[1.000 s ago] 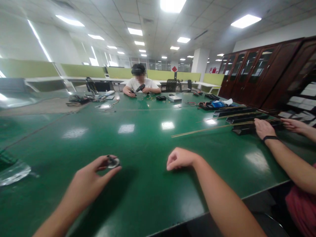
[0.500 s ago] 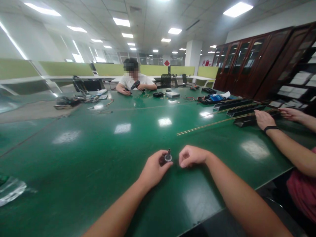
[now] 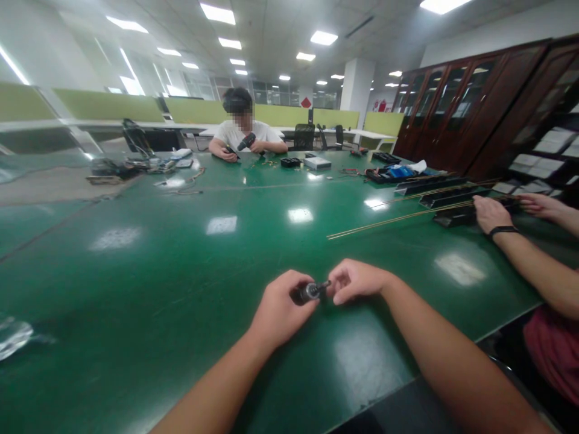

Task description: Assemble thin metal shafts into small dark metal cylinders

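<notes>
My left hand [image 3: 279, 306] is closed round a small dark metal part [image 3: 311, 291] with a short shaft pointing right, held just above the green table [image 3: 181, 253]. My right hand [image 3: 355, 280] is curled, its fingertips pinched at the shaft's tip; whether they hold something of their own is hidden. The two hands meet over the table's near middle.
A co-worker's hands [image 3: 493, 214] at the right rest on black trays [image 3: 452, 216] with long thin brass rods [image 3: 398, 220]. Another person [image 3: 244, 135] sits at the far side holding a dark tool. Clutter and cables [image 3: 136, 169] lie far left; a clear plastic bag [image 3: 13, 334] lies near left.
My left hand carried the small part rightward from the left to meet my right hand. The part's shaft tipped from upright to pointing right, and my right fingers closed on its tip.
</notes>
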Tool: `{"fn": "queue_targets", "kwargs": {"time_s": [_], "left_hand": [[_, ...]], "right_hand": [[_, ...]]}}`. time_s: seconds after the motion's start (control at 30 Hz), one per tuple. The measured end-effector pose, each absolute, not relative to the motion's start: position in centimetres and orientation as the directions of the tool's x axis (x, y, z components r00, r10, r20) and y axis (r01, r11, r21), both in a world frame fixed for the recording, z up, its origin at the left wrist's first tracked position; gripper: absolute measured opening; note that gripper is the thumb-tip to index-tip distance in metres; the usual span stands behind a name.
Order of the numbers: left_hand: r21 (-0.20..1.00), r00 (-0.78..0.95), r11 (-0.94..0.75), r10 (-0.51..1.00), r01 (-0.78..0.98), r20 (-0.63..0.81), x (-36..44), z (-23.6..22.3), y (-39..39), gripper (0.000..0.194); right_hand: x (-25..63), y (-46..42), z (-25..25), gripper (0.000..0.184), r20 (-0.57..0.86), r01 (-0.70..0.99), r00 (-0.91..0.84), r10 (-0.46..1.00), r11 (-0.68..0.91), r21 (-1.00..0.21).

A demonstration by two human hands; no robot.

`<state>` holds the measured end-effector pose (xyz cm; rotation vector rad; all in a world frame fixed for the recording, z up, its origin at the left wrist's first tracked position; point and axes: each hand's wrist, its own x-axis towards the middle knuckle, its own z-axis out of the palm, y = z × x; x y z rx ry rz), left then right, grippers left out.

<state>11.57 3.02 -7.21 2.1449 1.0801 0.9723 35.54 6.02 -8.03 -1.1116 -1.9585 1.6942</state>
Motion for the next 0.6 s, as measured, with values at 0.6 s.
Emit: {"fn": "queue_targets", "kwargs": {"time_s": [0.6], "left_hand": [[0.775,0.415,-0.467,0.862,0.425,0.292,11.1,-7.9,3.0,0.031]], "right_hand": [[32.9,4.6,-7.6,0.029,0.069,0.494,-0.575,0.815,0.413,-0.765]]}}
